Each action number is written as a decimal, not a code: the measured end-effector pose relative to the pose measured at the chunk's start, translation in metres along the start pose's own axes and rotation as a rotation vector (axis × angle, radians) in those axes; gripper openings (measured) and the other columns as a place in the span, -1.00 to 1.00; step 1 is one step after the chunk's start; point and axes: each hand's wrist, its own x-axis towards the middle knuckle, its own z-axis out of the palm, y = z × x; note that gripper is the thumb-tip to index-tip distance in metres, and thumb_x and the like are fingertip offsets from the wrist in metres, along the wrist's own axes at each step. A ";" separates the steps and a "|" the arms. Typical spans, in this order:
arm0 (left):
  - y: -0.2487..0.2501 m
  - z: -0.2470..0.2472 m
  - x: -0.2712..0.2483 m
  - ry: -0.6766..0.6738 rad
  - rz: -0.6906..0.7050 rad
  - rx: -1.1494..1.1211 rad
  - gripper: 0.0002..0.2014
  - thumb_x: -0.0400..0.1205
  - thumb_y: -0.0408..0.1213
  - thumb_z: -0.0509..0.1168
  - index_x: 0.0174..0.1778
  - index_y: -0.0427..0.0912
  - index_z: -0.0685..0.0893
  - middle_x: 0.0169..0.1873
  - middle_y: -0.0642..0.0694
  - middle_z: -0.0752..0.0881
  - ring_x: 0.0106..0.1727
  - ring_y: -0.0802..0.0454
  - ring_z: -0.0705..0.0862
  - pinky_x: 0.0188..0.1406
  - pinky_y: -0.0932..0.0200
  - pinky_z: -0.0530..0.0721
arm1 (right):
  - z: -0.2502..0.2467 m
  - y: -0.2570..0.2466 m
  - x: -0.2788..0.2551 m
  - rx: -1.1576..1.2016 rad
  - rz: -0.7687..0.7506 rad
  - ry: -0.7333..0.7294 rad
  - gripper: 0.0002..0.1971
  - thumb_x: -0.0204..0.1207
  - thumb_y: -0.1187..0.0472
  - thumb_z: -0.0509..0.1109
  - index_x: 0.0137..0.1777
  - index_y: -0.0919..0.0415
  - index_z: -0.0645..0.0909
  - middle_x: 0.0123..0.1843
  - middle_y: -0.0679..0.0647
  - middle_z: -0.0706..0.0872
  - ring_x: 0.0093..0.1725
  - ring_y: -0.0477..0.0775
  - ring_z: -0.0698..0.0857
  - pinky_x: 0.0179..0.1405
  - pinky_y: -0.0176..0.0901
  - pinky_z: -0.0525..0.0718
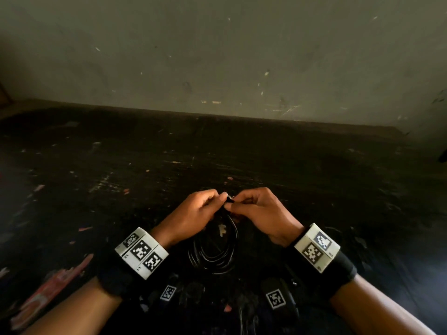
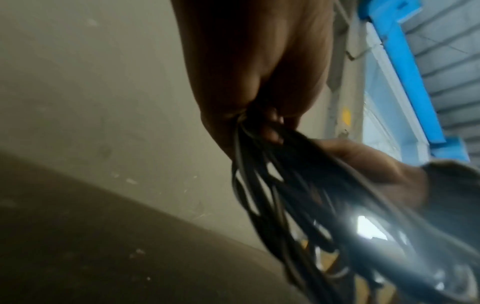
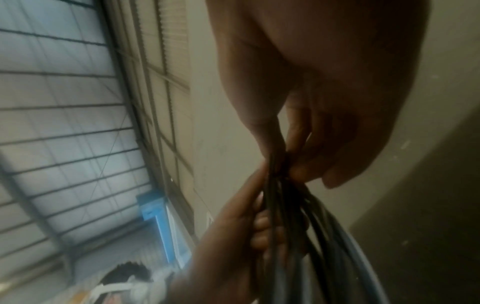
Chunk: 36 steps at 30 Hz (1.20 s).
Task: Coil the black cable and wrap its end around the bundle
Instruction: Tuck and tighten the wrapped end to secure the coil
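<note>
The black cable hangs as a bundle of several loops between my wrists, above the dark tabletop. My left hand grips the top of the bundle, fingers curled round the strands. My right hand meets it from the right and pinches the cable at the same spot, where the small end shows between the fingertips. In the right wrist view the loops drop from both sets of fingers. How the end lies on the bundle is hidden by the fingers.
A grey scuffed wall rises right behind the table's far edge. The dark top carries paint flecks and a reddish patch at the near left. Tagged black wrist straps sit low in the head view.
</note>
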 end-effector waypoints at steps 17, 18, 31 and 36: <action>-0.049 -0.022 -0.017 0.492 -0.463 -0.969 -0.69 0.60 -0.13 0.12 -0.29 -0.32 0.54 -0.79 0.10 0.30 -0.78 0.20 0.23 -0.72 0.29 0.30 | 0.009 0.041 0.020 0.186 0.214 -0.090 -0.90 0.53 0.33 0.38 -0.17 0.33 0.70 -0.24 0.14 0.81 -0.26 -0.02 0.79 -0.11 -0.21 0.76; -0.054 -0.027 -0.020 0.574 -0.496 -0.884 -0.66 0.62 -0.11 0.14 -0.32 -0.30 0.54 -0.82 0.10 0.30 -0.80 0.21 0.22 -0.77 0.32 0.24 | 0.018 0.044 0.025 0.172 0.209 -0.146 -0.89 0.53 0.33 0.38 -0.19 0.32 0.69 -0.24 0.14 0.81 -0.26 -0.02 0.78 -0.12 -0.23 0.76; -0.123 -0.119 -0.140 1.013 -0.554 -0.616 -0.62 0.61 -0.27 0.33 -0.54 -0.05 0.43 -0.77 0.05 0.38 -0.54 0.03 0.53 -0.79 0.42 0.11 | 0.160 0.072 0.073 -0.225 0.108 -0.582 -0.81 0.53 0.22 0.40 -0.13 0.37 0.72 -0.26 0.08 0.77 -0.26 -0.05 0.73 -0.18 -0.32 0.66; -0.139 -0.149 -0.177 1.090 -0.689 -0.599 -0.73 0.60 -0.31 0.30 -0.45 -0.14 0.53 -0.71 -0.10 0.61 -0.77 0.21 0.56 -0.82 0.45 0.14 | 0.207 0.080 0.077 -0.625 -0.034 -0.717 -0.84 0.45 0.15 0.47 -0.03 0.19 0.74 -0.04 0.09 0.81 -0.11 -0.12 0.72 -0.10 -0.40 0.62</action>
